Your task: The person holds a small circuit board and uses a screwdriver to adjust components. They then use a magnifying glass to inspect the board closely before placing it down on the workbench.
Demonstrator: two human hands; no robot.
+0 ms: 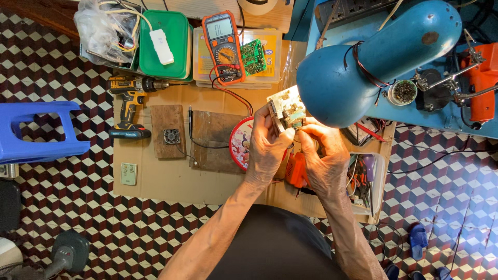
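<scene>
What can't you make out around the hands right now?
Head view only:
- Circuit board: its right end is hidden behind the blue lamp shade; parts too small and glare-washed to identify.
- Right hand fingertips: washed out by lamp glare.
- Orange tool: mostly covered by both hands.
- Round tin: partly hidden by left hand.

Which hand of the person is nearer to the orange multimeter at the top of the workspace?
Left. The left hand holds the circuit board just below and right of the multimeter. The right hand grips the same board farther right, under the blue lamp.
</scene>
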